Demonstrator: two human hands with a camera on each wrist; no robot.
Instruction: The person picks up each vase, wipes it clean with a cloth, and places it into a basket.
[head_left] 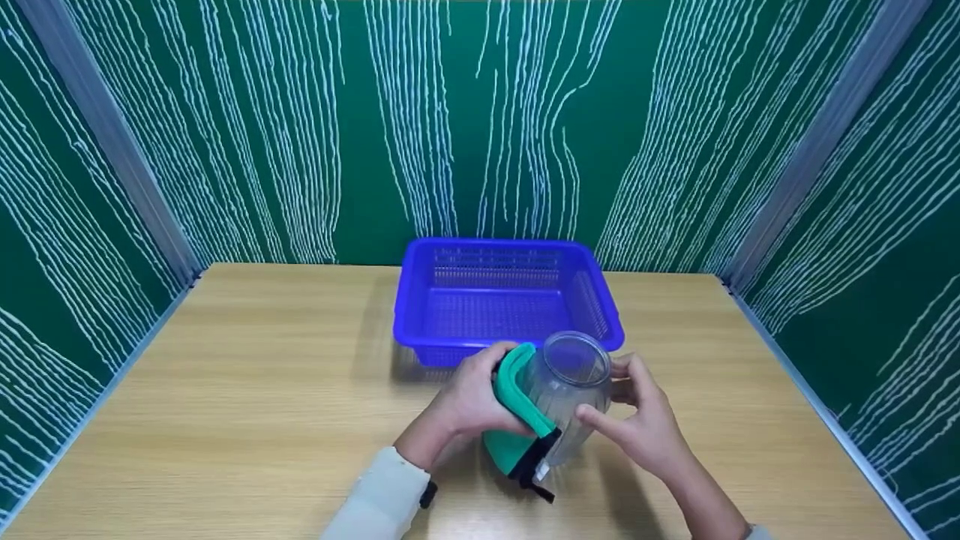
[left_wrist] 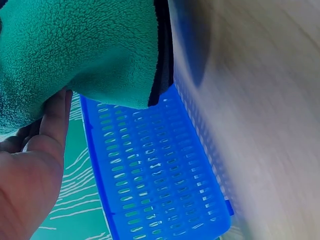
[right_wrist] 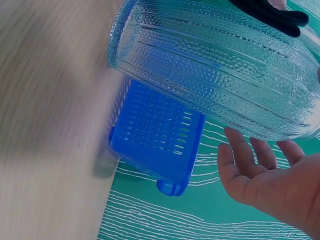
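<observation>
A clear ribbed glass jar is held tilted above the table, its round mouth facing up toward the head camera. Its dimpled side fills the top of the right wrist view. My left hand grips a fuzzy green cloth with black edging, folded against the jar's left side. In the left wrist view the cloth hides most of the fingertips. My right hand is at the jar's right side, fingers loosely bent and spread, fingertips at or very near the glass.
Just beyond the hands, a blue plastic basket with slotted sides stands on the wooden table. Nothing shows inside it. Green panels with wavy white lines enclose the table at the back and both sides.
</observation>
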